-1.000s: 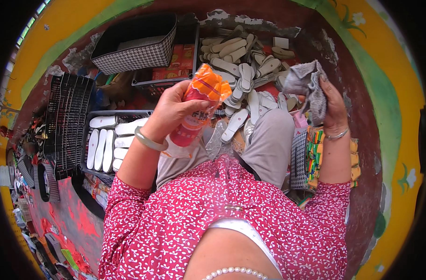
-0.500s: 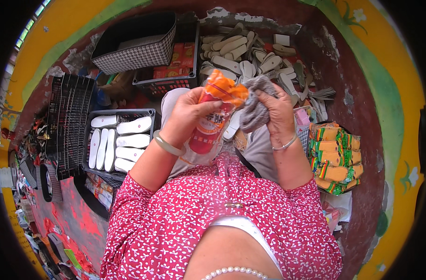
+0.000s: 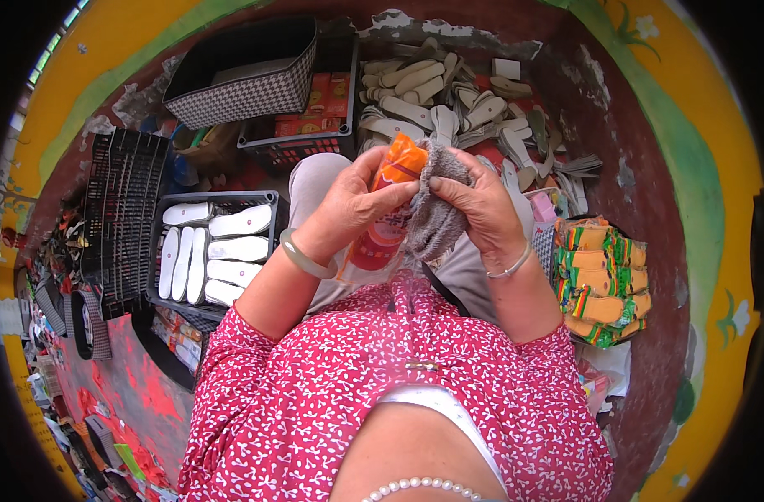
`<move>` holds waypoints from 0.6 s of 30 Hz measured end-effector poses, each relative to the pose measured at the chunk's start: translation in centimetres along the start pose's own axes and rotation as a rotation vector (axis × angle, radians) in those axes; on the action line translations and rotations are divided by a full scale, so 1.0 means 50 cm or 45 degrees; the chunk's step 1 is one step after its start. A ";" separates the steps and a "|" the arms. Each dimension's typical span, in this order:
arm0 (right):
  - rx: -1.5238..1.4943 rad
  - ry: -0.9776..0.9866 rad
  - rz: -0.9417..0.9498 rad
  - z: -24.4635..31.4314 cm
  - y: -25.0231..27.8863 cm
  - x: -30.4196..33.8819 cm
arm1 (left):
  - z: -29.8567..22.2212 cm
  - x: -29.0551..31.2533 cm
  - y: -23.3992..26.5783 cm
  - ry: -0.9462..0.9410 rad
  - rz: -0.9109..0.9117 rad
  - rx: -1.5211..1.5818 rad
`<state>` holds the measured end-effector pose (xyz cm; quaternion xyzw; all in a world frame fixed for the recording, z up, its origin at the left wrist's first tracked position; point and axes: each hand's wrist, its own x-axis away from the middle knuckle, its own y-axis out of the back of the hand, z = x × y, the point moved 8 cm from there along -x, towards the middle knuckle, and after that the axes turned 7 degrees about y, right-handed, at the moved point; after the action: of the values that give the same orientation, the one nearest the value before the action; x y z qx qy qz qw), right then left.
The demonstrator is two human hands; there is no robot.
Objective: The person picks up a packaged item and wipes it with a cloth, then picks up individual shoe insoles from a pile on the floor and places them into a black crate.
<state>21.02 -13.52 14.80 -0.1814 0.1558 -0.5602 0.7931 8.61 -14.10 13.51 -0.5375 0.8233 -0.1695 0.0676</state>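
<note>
In front of my knees, my left hand [image 3: 357, 201] grips a clear plastic packet printed in orange and red [image 3: 375, 244]. Its orange end points up and away from me; what lies inside I cannot make out. My right hand [image 3: 481, 201] pinches a grey fuzzy cloth [image 3: 436, 222], thumb on the near side and fingers behind. The cloth lies against the packet's right side, partly covering it. Both thumbs point inward, close to each other.
A dark crate of white insoles [image 3: 241, 223] stands at my left, beside a black slatted crate [image 3: 123, 226]. Ahead are a houndstooth basket [image 3: 240, 96] and a heap of loose insoles [image 3: 420, 84]. At right sit several yellow-green packs [image 3: 599, 280].
My right hand has brought the grey cloth left and against the packet. My left hand has shifted slightly right, with the packet still in it.
</note>
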 end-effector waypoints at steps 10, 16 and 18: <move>0.024 0.254 -0.255 -0.008 0.024 0.011 | 0.015 -0.001 -0.002 0.009 0.078 0.217; -0.216 0.152 -0.202 0.036 0.051 -0.011 | 0.007 0.002 0.010 -0.030 0.054 0.161; -0.101 0.032 0.147 0.062 0.008 -0.009 | 0.010 -0.001 0.010 -0.041 0.056 0.048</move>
<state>22.62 -12.62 17.39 -0.1963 0.1981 -0.5092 0.8142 8.36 -14.00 12.87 -0.5204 0.8305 -0.1748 0.0946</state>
